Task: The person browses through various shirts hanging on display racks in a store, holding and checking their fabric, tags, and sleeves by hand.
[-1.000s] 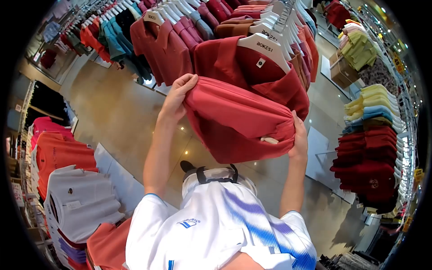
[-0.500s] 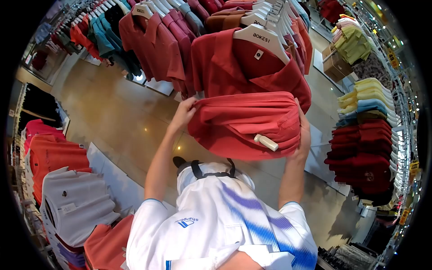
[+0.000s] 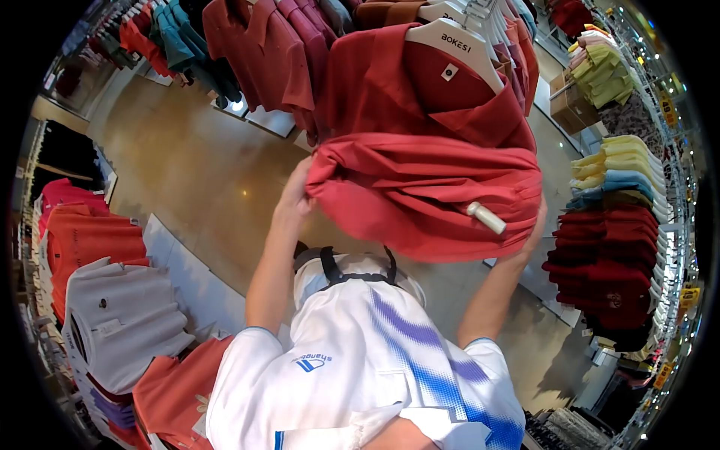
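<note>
A red collared shirt (image 3: 420, 199) hangs from a white BOKESI hanger (image 3: 457, 45), its lower part lifted and gathered toward me. At the left end of the gathered hem, my left hand (image 3: 298, 187) is closed on the cloth. My right hand (image 3: 535, 231) holds the other end, its fingers mostly hidden behind the fabric. A white security tag (image 3: 487, 218) is fixed to the shirt near my right hand. Inside the collar shows a small white label (image 3: 449, 72).
More shirts (image 3: 262, 52) hang on the rack at the left of the red one. Dark red garments (image 3: 600, 259) line the right wall rail. White (image 3: 124, 319) and orange tops (image 3: 97, 244) hang at the left. A cardboard box (image 3: 574, 105) sits back right.
The gathered hem is stretched wider, with my right hand farther right and my left hand slightly left and lower. The security tag has shifted right with the cloth.
</note>
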### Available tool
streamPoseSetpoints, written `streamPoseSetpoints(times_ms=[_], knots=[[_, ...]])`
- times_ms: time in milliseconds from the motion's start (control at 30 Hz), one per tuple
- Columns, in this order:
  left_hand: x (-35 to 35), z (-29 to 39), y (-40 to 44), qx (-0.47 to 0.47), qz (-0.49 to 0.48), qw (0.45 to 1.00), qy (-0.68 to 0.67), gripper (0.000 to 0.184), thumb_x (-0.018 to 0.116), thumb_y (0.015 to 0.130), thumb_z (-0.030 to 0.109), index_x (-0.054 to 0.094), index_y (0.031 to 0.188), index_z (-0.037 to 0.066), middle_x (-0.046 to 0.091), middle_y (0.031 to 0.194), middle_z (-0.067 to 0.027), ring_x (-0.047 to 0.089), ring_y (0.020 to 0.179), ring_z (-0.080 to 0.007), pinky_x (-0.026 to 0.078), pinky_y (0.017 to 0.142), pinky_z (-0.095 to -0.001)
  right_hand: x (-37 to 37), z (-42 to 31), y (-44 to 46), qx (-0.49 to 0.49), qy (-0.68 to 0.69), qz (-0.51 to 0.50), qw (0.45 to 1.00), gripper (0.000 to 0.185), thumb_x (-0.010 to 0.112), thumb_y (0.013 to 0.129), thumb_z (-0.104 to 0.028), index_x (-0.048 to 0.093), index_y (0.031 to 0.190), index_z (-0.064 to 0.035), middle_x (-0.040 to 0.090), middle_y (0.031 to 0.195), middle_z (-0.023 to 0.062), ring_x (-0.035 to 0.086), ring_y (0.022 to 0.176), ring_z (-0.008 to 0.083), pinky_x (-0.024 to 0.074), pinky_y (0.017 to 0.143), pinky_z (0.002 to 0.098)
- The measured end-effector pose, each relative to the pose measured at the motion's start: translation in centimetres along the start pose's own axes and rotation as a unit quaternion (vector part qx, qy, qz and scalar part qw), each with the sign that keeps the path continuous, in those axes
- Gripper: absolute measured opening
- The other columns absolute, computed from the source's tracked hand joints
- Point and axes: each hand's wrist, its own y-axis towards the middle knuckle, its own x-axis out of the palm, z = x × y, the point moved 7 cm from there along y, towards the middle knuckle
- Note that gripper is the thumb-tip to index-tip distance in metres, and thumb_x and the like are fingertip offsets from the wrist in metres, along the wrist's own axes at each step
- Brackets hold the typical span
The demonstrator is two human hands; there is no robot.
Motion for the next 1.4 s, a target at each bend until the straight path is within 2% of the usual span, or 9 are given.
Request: streamPoseSetpoints(times_ms=[400,600,633,733,833,967,1167,1233,1400], knots=[[13.0,4.1,-6.4,0.013,-0.106,0.992,-0.065,0.028,0.043,0.098,0.016,0.056,0.113,-0.003,0.065,0.107,-0.0160,0.066,0.092,-0.0259,0.055,0.085,-0.0389,-4.8,-6.7,-2.6,-0.164,-0.163,0.234,0.944,0.031,0.045,0.097,-0.030,0.058,0.109,-0.0049,0.064,0.105,0.0093,0.063,0.091,0.0245,0.0501,0.087,0.0379],[17.4,3.1,-7.2,-0.001,-0.145,0.987,-0.076,0.030,0.041,0.100,0.017,0.054,0.117,-0.003,0.062,0.113,-0.0164,0.064,0.095,-0.0266,0.054,0.088,-0.0399,-7.2,-4.2,-3.5,-0.085,-0.188,0.222,0.953,0.025,0.050,0.096,-0.025,0.061,0.104,-0.0048,0.065,0.102,0.0070,0.063,0.092,0.0211,0.0504,0.087,0.0353],[17.7,2.7,-7.1,-0.001,-0.144,0.987,-0.075,0.030,0.041,0.100,0.017,0.054,0.117,-0.003,0.062,0.113,-0.0164,0.064,0.095,-0.0266,0.054,0.088,-0.0399,-7.2,-3.5,-3.3,-0.092,-0.404,0.156,0.897,0.027,0.050,0.096,-0.025,0.061,0.106,-0.0029,0.063,0.113,0.0071,0.058,0.107,0.0174,0.0456,0.094,0.0325],[18.3,2.1,-6.6,0.020,-0.153,0.986,-0.063,0.031,0.039,0.100,0.018,0.053,0.117,-0.004,0.062,0.112,-0.0164,0.063,0.097,-0.0270,0.053,0.088,-0.0400,-6.3,2.3,-2.1,0.056,-0.635,0.022,0.770,0.021,0.058,0.092,-0.019,0.059,0.086,0.0007,0.051,0.080,-0.0011,0.046,0.074,0.0079,0.0413,0.068,0.0250],[19.3,0.4,-6.0,-0.014,-0.163,0.985,-0.051,0.032,0.037,0.101,0.018,0.053,0.116,-0.004,0.063,0.110,-0.0155,0.063,0.096,-0.0280,0.053,0.088,-0.0402,-6.4,6.4,-1.1,0.068,-0.779,-0.015,0.623,0.038,0.078,0.074,-0.028,0.056,0.089,-0.0007,0.057,0.086,0.0110,0.058,0.075,0.0231,0.0481,0.069,0.0320],[20.5,-1.9,-5.5,-0.068,-0.131,0.984,-0.103,0.032,0.037,0.101,0.020,0.054,0.112,-0.005,0.064,0.106,-0.0158,0.064,0.092,-0.0282,0.053,0.085,-0.0404,3.5,10.2,0.0,-0.114,-0.713,-0.116,0.682,0.103,0.086,0.057,-0.017,0.026,0.140,-0.0067,0.032,0.141,0.0169,0.040,0.128,0.0334,0.0357,0.106,0.0381],[20.8,0.9,-5.9,-0.061,-0.089,0.993,-0.046,0.032,0.049,0.096,0.029,0.059,0.097,-0.002,0.066,0.091,-0.0135,0.065,0.080,-0.0252,0.054,0.079,-0.0369,-0.8,9.8,3.5,-0.118,-0.656,-0.042,0.744,0.026,0.059,0.073,0.006,0.062,0.098,0.0013,0.065,0.081,0.0166,0.066,0.082,0.0269,0.0478,0.072,0.0324],[19.9,3.6,-6.1,-0.012,-0.100,0.995,0.007,0.032,0.056,0.092,0.031,0.059,0.095,-0.001,0.066,0.083,-0.0097,0.064,0.069,-0.0215,0.055,0.075,-0.0321,-3.0,8.2,3.7,-0.057,-0.605,-0.076,0.790,0.021,0.055,0.080,0.006,0.063,0.098,0.0006,0.062,0.076,0.0061,0.052,0.078,0.0047,0.0448,0.071,0.0237],[19.7,5.2,-6.4,0.082,-0.012,0.974,0.209,0.045,0.071,0.082,0.034,0.054,0.105,-0.001,0.065,0.087,-0.0101,0.065,0.079,-0.0196,0.054,0.076,-0.0315,-0.7,3.6,3.6,0.036,-0.411,-0.031,0.911,0.024,0.049,0.095,-0.007,0.057,0.115,0.0038,0.063,0.105,0.0008,0.056,0.095,0.0057,0.0442,0.088,0.0224]])
